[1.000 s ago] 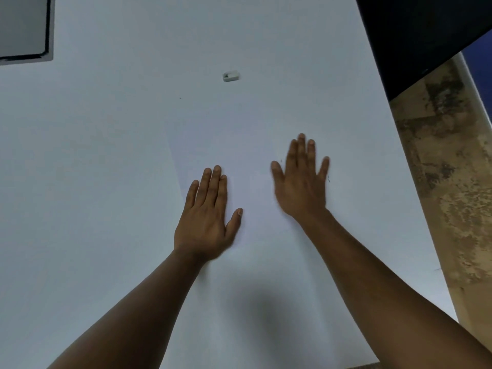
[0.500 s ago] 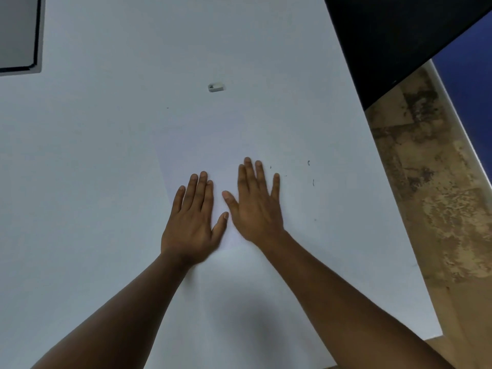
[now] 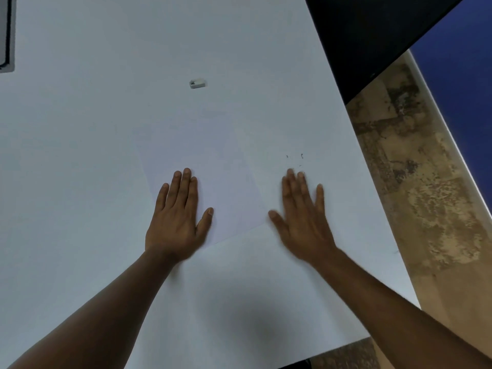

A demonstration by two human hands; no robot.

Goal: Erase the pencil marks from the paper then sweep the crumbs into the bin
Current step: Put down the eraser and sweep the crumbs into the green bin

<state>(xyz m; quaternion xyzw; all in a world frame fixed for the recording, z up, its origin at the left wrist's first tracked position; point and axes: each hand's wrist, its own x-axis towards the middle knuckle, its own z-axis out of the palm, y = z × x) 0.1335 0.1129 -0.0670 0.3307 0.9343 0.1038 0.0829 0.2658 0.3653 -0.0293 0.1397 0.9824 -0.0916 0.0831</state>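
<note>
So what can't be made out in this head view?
- Bin: none shows in the head view.
- Pencil marks on the paper: too faint to tell.
- Right hand: motion-blurred, so contact with the table is unclear.
- Crumbs: tiny specks, uncountable.
- Grey panel: cut off at the left edge.

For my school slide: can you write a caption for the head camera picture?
Left hand rests flat on paper; right hand flat beside eraser crumbs.

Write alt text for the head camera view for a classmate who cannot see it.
Two open hands lie flat on a white table: left hand on the paper, right hand beside dark crumbs. An eraser lies beyond.
</note>
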